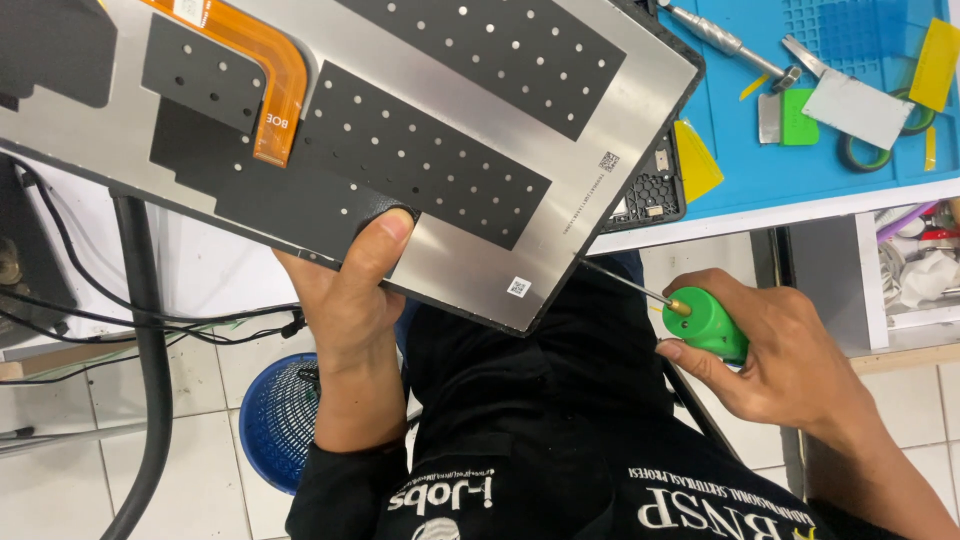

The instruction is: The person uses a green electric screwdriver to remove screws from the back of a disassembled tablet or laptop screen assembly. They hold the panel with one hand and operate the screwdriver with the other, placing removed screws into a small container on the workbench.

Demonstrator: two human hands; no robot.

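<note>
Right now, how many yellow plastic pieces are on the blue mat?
4: one by the panel's corner, one at the top right, two small slivers. More may be hidden.

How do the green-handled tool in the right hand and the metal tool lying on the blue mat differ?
The green-handled tool is gripped in the right hand; the metal tool lies loose on the blue mat. The first has a stubby green plastic handle, the second a long silver shaft. Both end in narrow tips.

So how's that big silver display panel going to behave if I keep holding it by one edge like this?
The display panel looks thin and wide, so it probably flexes and could crack. The left hand pinches only its lower edge, so it may tip. The orange ribbon cable looks floppy and easily snagged.
</note>
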